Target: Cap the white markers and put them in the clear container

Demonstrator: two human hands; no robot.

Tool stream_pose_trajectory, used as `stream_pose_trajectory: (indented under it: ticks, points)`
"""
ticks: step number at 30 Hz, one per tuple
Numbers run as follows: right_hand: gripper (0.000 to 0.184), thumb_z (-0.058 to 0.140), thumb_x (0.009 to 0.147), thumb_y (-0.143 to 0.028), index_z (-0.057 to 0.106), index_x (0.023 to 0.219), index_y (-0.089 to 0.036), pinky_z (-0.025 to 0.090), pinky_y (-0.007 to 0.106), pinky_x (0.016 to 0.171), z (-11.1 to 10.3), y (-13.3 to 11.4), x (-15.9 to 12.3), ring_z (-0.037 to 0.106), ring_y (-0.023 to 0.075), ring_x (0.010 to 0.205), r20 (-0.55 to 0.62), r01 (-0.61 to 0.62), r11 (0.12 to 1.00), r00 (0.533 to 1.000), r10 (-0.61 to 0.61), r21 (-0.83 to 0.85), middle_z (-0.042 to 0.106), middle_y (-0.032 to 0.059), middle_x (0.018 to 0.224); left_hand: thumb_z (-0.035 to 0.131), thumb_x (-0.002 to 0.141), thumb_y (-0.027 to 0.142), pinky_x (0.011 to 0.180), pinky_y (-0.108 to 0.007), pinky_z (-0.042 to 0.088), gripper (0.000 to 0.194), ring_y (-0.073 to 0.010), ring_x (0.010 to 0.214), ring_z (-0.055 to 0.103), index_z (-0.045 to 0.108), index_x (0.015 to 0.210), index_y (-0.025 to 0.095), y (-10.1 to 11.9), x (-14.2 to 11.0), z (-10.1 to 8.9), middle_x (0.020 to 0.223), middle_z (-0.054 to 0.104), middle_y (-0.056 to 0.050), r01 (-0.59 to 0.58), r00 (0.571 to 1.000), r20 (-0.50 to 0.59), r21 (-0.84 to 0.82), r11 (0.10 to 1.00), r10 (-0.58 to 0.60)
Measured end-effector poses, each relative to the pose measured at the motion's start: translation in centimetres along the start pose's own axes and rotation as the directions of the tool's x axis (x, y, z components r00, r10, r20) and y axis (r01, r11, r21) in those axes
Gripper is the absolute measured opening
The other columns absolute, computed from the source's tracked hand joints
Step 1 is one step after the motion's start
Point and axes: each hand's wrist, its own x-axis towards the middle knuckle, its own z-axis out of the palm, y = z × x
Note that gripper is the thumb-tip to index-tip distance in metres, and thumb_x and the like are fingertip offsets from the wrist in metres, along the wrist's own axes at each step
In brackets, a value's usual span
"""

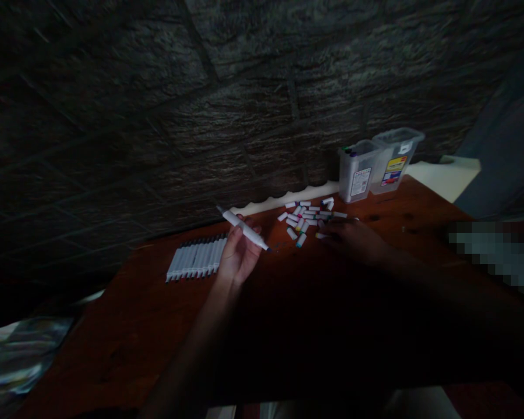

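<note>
My left hand (240, 256) is closed around a white double-ended marker (244, 230), held slanted above the table with both narrow tips bare. Just left of that hand, several white markers (196, 259) lie side by side in a row, dark tips showing at their ends. My right hand (353, 235) is low over the right side of a loose heap of white marker caps (305, 215) with coloured ends. Its fingertips pinch at a yellow-ended cap (321, 235); deep shadow hides part of the grip.
Two clear plastic boxes (360, 174) stand at the back right of the wooden table (126, 326), one with a few markers inside. A pale wavy-edged strip (288, 199) runs along the dark stone wall (262, 116). Shiny plastic wrapping (26, 355) lies beyond the left edge.
</note>
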Motion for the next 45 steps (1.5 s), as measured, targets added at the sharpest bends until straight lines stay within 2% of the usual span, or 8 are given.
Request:
stream_pose_trajectory:
  ticks: [5,10,19,24,29,37,41,45]
  points:
    - [0.023,0.056,0.09,-0.026,0.073,0.105,-0.026,0.052,0.038,0.086,-0.1,-0.1,-0.1,0.065,0.0238,0.097,0.009,0.039,0.999,0.999,-0.039,0.039,0.07,0.0064,0.108,0.069,0.079,0.034,0.071,-0.021,0.052,0.012,-0.0101,0.078,0.063,0.067,0.09,0.029,-0.1,0.1,-0.1,0.088,0.067,0.004,0.042,0.998,0.06,-0.246,0.968,-0.028]
    - [0.024,0.054,0.09,-0.025,0.073,0.104,-0.027,0.054,0.037,0.082,-0.2,-0.3,-0.1,0.067,0.0233,0.093,0.042,-0.001,0.998,0.999,-0.002,0.06,0.072,0.0042,0.103,0.077,0.07,0.019,0.072,-0.016,0.053,0.024,-0.008,0.077,0.066,0.068,0.091,0.027,0.1,0.2,0.1,0.082,0.068,0.006,0.111,0.988,0.147,-0.425,0.898,-0.053]
    - [0.026,0.054,0.089,-0.024,0.071,0.109,-0.026,0.052,0.035,0.081,0.0,-0.1,0.1,0.067,0.0228,0.094,-0.041,-0.077,0.997,0.996,0.077,0.01,0.07,0.0062,0.107,0.073,0.074,0.011,0.077,-0.017,0.055,0.037,-0.0097,0.08,0.069,0.067,0.107,0.027,0.0,0.4,0.3,0.083,0.073,0.005,0.133,0.99,0.093,-0.438,0.889,-0.102]
    - [0.019,0.056,0.089,-0.029,0.072,0.095,-0.022,0.051,0.031,0.073,-1.1,0.5,0.1,0.066,0.0186,0.08,-0.101,-0.113,0.993,0.988,0.116,0.033,0.07,0.0072,0.097,0.072,0.074,0.011,0.073,-0.017,0.056,0.034,-0.0098,0.079,0.07,0.068,0.105,0.026,-0.2,0.6,0.3,0.084,0.074,0.005,0.157,0.987,0.09,-0.431,0.888,-0.131]
    - [0.02,0.056,0.087,-0.026,0.072,0.095,-0.018,0.05,0.03,0.069,-1.8,1.7,0.1,0.065,0.0169,0.073,-0.183,-0.199,0.978,0.961,0.208,0.064,0.07,0.0081,0.094,0.072,0.074,0.01,0.071,-0.016,0.057,0.029,-0.0096,0.076,0.071,0.069,0.1,0.023,-0.2,0.7,0.2,0.085,0.075,0.004,0.164,0.986,0.082,-0.427,0.889,-0.142]
    - [0.019,0.057,0.086,-0.029,0.071,0.092,-0.018,0.048,0.029,0.064,-1.5,2.6,0.0,0.062,0.0162,0.07,-0.139,-0.216,0.975,0.966,0.22,0.043,0.069,0.007,0.088,0.075,0.072,0.01,0.072,-0.017,0.058,0.021,-0.0104,0.074,0.072,0.071,0.088,0.022,-0.2,0.7,0.3,0.08,0.076,0.004,0.155,0.988,0.064,-0.438,0.885,-0.142]
    - [0.02,0.057,0.086,-0.033,0.07,0.091,-0.019,0.046,0.028,0.062,-1.7,2.2,0.0,0.061,0.0159,0.068,-0.102,-0.19,0.981,0.976,0.194,0.046,0.068,0.0057,0.084,0.074,0.073,0.009,0.073,-0.016,0.057,0.016,-0.0099,0.074,0.072,0.071,0.084,0.021,-0.2,0.6,0.3,0.08,0.076,0.004,0.145,0.989,0.042,-0.441,0.885,-0.141]
    - [0.019,0.056,0.086,-0.028,0.071,0.092,-0.019,0.045,0.029,0.064,-1.8,1.7,0.0,0.06,0.0169,0.071,-0.081,-0.174,0.985,0.981,0.174,0.014,0.067,0.0073,0.086,0.075,0.074,0.009,0.073,-0.017,0.058,0.015,-0.01,0.074,0.072,0.07,0.081,0.022,-0.3,0.6,0.1,0.079,0.076,0.004,0.137,0.99,0.026,-0.452,0.881,-0.141]
